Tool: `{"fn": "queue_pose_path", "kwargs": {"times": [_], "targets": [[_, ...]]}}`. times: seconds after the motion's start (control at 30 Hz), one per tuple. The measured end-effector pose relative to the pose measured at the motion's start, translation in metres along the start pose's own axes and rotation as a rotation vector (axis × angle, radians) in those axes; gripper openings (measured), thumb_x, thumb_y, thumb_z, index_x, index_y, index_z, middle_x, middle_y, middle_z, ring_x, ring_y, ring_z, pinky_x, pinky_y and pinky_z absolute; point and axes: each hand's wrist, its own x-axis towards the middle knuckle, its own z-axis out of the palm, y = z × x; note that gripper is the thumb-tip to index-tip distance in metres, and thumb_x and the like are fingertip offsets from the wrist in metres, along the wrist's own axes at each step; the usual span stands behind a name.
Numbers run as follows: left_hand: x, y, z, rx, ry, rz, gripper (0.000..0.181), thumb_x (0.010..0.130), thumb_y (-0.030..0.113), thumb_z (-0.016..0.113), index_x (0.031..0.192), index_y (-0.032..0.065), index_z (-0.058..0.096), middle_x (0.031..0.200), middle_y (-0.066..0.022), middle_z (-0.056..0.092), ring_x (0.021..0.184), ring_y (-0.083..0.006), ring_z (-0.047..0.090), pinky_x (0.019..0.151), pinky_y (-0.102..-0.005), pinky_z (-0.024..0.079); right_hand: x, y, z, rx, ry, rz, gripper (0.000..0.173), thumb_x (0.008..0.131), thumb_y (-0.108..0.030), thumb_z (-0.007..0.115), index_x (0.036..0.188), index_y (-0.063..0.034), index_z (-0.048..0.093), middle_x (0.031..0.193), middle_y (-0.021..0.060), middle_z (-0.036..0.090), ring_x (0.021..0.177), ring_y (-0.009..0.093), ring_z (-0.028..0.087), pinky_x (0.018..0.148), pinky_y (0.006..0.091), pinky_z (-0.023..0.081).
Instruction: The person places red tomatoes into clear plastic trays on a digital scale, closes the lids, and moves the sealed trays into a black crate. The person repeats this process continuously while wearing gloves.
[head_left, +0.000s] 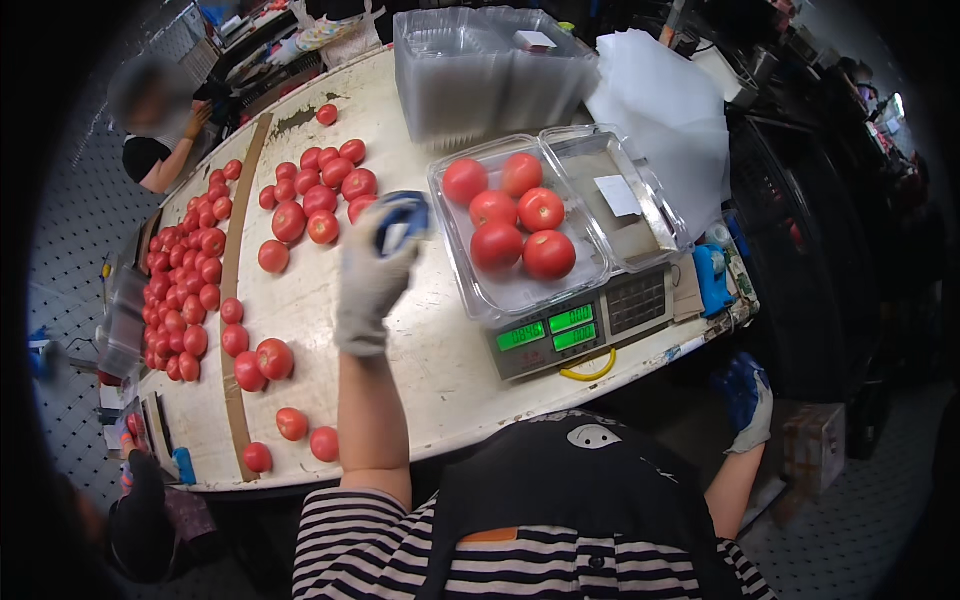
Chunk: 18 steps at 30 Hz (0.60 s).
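Observation:
A clear plastic clamshell box (457, 277) lies with its lid folded back on a digital scale (547, 337) with lit green displays. Several tomatoes (496, 246) sit inside it, and a white slip lies on the lid. My left hand (386, 255), in a grey and blue glove, is over the table just left of the box, beside a loose group of tomatoes (319, 201); its fingers are curled and blurred, and whether something is in them cannot be told. Low at the right, off the table's edge, hangs my right hand (742, 394), gloved too, its fingers partly in shadow.
Stacked clear boxes (487, 82) and white foam sheets (660, 112) stand behind the scale. A blue tape dispenser (712, 279) is right of it. A brown strip (238, 247) crosses the table, with many tomatoes (180, 281) beyond. Other people are at the left.

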Motion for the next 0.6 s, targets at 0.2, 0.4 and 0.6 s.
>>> {"fn": "queue_pose_path", "kwargs": {"times": [0.2, 0.4, 0.6], "targets": [[-0.052, -0.019, -0.025, 0.061, 0.222, -0.196, 0.028, 0.083, 0.007, 0.068, 0.109, -0.0024, 0.063, 0.094, -0.0048, 0.062, 0.07, -0.0096, 0.057, 0.062, -0.0236, 0.047, 0.037, 0.064, -0.126, 0.063, 0.296, -0.007, 0.037, 0.094, -0.032, 0.054, 0.115, -0.0025, 0.062, 0.1, 0.0111, 0.067, 0.082, 0.021, 0.064, 0.075, 0.0351, 0.053], [-0.108, -0.057, -0.02, 0.363, 0.225, -0.332, 0.035, 0.08, 0.015, 0.073, 0.108, -0.0028, 0.063, 0.104, -0.0141, 0.064, 0.092, -0.0257, 0.063, 0.082, -0.0335, 0.049, 0.067, 0.104, -0.107, -1.159, -0.055, 0.114, 0.014, 0.087, -0.011, 0.067, 0.099, -0.0033, 0.066, 0.082, 0.0043, 0.067, 0.071, 0.015, 0.063, 0.063, 0.0303, 0.051], [-0.137, -0.043, -0.018, 0.412, 0.241, -0.345, 0.04, 0.079, 0.016, 0.073, 0.111, -0.0031, 0.061, 0.11, -0.0165, 0.063, 0.102, -0.03, 0.062, 0.088, -0.0352, 0.048, 0.041, 0.002, 0.097, -0.435, -0.239, -0.1, 0.025, 0.092, 0.0, 0.05, 0.115, 0.005, 0.06, 0.102, 0.0116, 0.067, 0.082, 0.018, 0.067, 0.07, 0.0283, 0.054]]}}
